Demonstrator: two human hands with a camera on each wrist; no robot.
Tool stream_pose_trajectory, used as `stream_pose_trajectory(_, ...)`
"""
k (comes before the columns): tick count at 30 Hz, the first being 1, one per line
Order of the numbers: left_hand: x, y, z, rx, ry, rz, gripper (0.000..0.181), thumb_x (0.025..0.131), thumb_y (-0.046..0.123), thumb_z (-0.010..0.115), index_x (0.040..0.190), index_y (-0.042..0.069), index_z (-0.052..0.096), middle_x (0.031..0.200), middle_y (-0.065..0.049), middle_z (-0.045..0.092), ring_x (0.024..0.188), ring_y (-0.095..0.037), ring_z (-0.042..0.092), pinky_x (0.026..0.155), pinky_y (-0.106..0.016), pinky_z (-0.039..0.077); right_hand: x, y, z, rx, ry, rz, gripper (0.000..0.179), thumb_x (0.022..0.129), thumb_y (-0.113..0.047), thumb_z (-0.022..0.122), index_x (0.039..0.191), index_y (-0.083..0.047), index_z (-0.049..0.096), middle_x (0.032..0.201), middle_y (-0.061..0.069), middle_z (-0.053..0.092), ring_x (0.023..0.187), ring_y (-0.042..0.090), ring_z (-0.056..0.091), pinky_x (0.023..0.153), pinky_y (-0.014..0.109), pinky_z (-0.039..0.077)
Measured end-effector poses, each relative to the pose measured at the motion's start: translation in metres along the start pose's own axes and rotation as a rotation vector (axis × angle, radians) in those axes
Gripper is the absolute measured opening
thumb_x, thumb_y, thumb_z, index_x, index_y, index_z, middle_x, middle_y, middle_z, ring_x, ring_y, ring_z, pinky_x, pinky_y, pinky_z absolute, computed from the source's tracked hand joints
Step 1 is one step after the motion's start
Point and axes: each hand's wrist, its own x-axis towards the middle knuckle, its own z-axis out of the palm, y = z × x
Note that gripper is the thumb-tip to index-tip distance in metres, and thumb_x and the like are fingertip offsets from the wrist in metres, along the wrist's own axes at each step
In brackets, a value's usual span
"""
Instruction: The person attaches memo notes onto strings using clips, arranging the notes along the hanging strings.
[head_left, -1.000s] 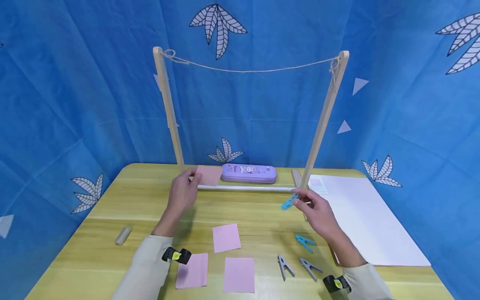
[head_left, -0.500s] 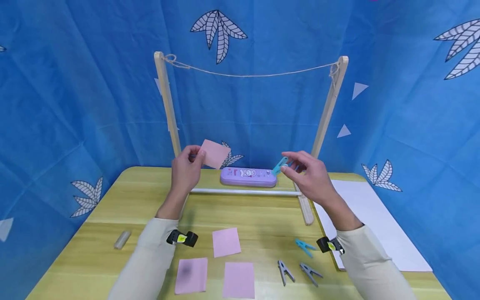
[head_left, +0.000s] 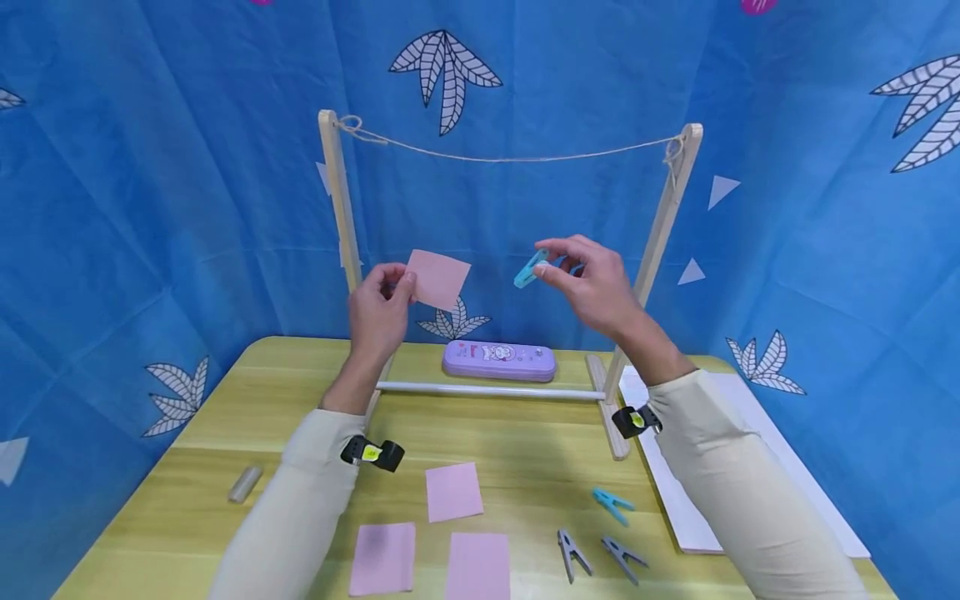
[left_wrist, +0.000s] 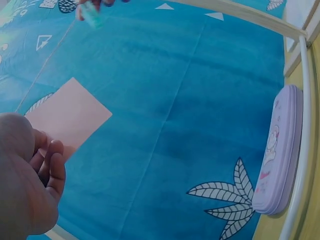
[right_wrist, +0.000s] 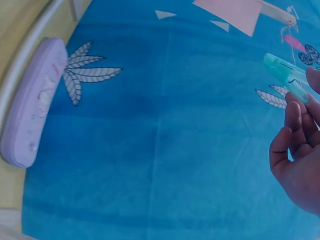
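Note:
My left hand (head_left: 381, 308) pinches a square pink paper (head_left: 438, 279) by its left edge, raised in front of the blue curtain. In the left wrist view the paper (left_wrist: 72, 117) tilts up from between thumb and fingers. A light-blue clothespin (head_left: 531, 269) is pinched between thumb and fingers of my right hand (head_left: 588, 282), to the right of the paper and apart from it. The right wrist view shows this clothespin (right_wrist: 284, 74) pointing away from the fingertips. Above both hands, a thin string (head_left: 495, 158) sags between two wooden posts (head_left: 341, 192).
Three pink papers (head_left: 454, 492) lie on the wooden table (head_left: 300, 475). To their right are a blue clothespin (head_left: 613, 505) and two grey ones (head_left: 572, 554). A purple pencil case (head_left: 498, 361) sits behind the white crossbar (head_left: 487, 390). A white board (head_left: 675, 500) lies at right, a small stub (head_left: 245, 483) at left.
Both hands have risen from near the table toward the string, carrying the pink paper and the blue clothespin. The right hand has also moved left, narrowing the gap between them.

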Motion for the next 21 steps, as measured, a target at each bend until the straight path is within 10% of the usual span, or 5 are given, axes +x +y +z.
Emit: stream_pose_trajectory(21,0.036,0.014,0.003,-0.198,0.022,-0.120,0.026,0.096,0.029,0.059,0.115,0.012,0.063,0.099,-0.006,0.065,0.084,-0.012,0.063,0.079,-0.022,0.055,0.079,-0.038,-0.010,0.006,0.045,0.034,0.040,0.094,-0.034,0.063,0.129,-0.016,0.063,0.106,0.004,0.059,0.085,0.017,0.049,0.070,0.029,0.041)
